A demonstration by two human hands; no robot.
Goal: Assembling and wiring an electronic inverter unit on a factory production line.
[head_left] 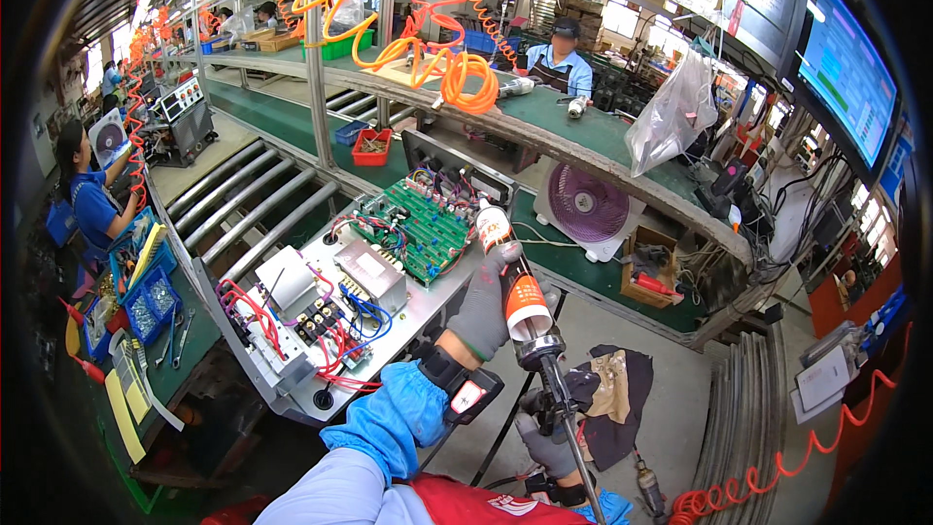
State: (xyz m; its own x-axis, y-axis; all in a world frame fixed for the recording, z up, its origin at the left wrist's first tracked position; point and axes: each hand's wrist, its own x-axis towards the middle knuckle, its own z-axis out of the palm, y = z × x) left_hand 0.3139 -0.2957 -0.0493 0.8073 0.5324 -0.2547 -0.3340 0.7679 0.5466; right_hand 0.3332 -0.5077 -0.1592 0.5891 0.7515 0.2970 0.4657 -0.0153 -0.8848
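My left hand [480,309], in a grey glove, is wrapped round a white and orange sealant cartridge [526,303] seated in a black caulking gun [540,346]. Lower down, my gloved right hand [547,443] grips the gun's handle, its fingers partly hidden. The cartridge's front end points up and away from me, beside the edge of an open metal equipment chassis [326,397]. Inside that chassis are a green circuit board [425,227], a boxy transformer [370,275] and bundles of red and blue wires [364,329]. Where the nozzle tip ends is hard to make out.
Steel rollers [236,196] run beyond the chassis. Left stands a bench with blue bins of small parts [152,304] and wrenches [183,338]. Orange coiled hoses [468,83] hang overhead. A purple fan [587,204] is under the far bench; co-workers [561,60] are beyond and left.
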